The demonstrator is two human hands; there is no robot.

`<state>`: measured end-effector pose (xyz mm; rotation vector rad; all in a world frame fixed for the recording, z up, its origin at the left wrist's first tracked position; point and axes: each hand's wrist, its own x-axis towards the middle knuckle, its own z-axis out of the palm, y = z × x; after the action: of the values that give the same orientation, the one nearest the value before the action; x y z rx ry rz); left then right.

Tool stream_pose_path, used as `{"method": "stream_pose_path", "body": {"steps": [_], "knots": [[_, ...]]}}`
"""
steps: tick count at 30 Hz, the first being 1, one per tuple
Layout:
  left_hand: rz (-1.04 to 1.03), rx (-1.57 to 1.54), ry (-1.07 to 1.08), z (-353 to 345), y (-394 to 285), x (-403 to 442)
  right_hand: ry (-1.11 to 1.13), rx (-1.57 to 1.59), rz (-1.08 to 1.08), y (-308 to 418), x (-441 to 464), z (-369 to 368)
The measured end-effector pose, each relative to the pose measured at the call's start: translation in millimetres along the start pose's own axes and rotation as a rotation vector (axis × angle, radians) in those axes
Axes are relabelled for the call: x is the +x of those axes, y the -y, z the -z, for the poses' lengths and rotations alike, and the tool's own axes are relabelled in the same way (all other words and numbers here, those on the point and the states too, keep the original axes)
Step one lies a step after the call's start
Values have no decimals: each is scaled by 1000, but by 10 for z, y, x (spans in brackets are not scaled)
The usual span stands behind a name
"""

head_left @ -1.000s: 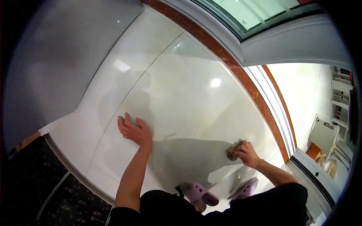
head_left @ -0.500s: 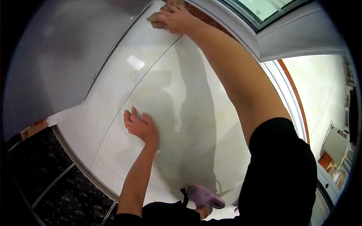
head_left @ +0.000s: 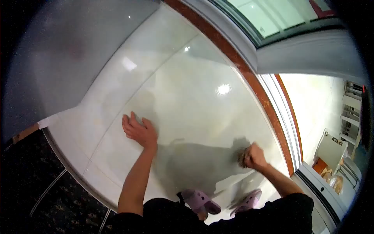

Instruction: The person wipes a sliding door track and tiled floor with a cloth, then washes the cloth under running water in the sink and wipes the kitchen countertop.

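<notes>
Head camera view shows two bare hands over a shiny white floor (head_left: 187, 113). The left hand (head_left: 142, 133) is at the end of a long, stretched arm, and its fingers are loose and a bit spread, pointing up and a little left. I cannot tell if they touch the floor. The right hand (head_left: 255, 156) comes in from the lower right, with its fingers squeezed around a crumpled brown cloth (head_left: 243, 159), which pokes out on their left side and looks blurry. Below the right fingers is one pink slipper (head_left: 249, 201), and farther left is the other slipper (head_left: 194, 199). Well to the right of those fingers, past a red-brown strip (head_left: 267, 104), is a pale box (head_left: 329, 152) with a dark label (head_left: 336, 140) too small to read
</notes>
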<state>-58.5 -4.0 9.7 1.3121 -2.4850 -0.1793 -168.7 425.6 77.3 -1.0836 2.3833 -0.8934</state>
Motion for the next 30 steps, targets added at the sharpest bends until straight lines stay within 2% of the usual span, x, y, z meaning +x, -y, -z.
{"method": "stream_pose_path", "body": {"steps": [1, 2, 5, 7, 9, 11, 12, 13, 14, 15, 16, 18, 19, 22, 23, 24, 25, 27, 28, 30], "knots": [[9, -10, 14, 31, 3, -37, -55, -1, 4, -46, 110, 133], [34, 10, 42, 33, -12, -38, -129, 38, -152, 94, 549, 268], [48, 43, 31, 39, -59, -28, -292, 42, 47, 242, 2252, 392], [66, 7, 24, 24, -39, -44, -175, -15, 252, 139, 3168, 136], [62, 7, 18, -19, 8, -45, -362, -392, 257, 130, 3492, -528], [52, 5, 16, -46, 24, -35, -380, -339, 270, 264, 3307, -770], [56, 3, 13, -37, 31, -50, -263, -423, 249, 318, 3062, -896], [54, 12, 12, -31, 19, -47, -160, -263, 248, 384, 2672, -985], [51, 17, 10, -15, 6, -47, 121, -264, 257, 550, 2173, -857], [51, 19, 7, -3, -13, -38, 538, -339, 205, 750, 1762, -743], [46, 17, -5, -14, -21, -39, 635, -330, 270, 740, 1165, -817], [35, 22, -25, -24, 8, -63, 663, 61, 472, 349, -39, -971], [30, 27, -37, -20, 11, -39, 830, 90, 647, 405, -154, -758], [20, 42, -35, -25, 24, -120, 390, 300, 511, 385, 631, -528], [20, 43, -41, -57, 62, -112, 301, 133, 428, 492, 1065, -451], [14, 42, -47, -83, 65, -76, 123, -56, 505, 516, 1506, -456], [18, 53, -38, -74, 54, -80, 102, -131, 473, 633, 1938, -404], [21, 62, -29, -40, 12, -92, -213, -206, 538, 386, 2486, -927], [6, 32, -30, -46, 2, -75, -204, -210, 479, 343, 2493, -1100], [0, 29, -27, -51, 52, -86, -385, -204, 514, 296, 2055, -1314]]}}
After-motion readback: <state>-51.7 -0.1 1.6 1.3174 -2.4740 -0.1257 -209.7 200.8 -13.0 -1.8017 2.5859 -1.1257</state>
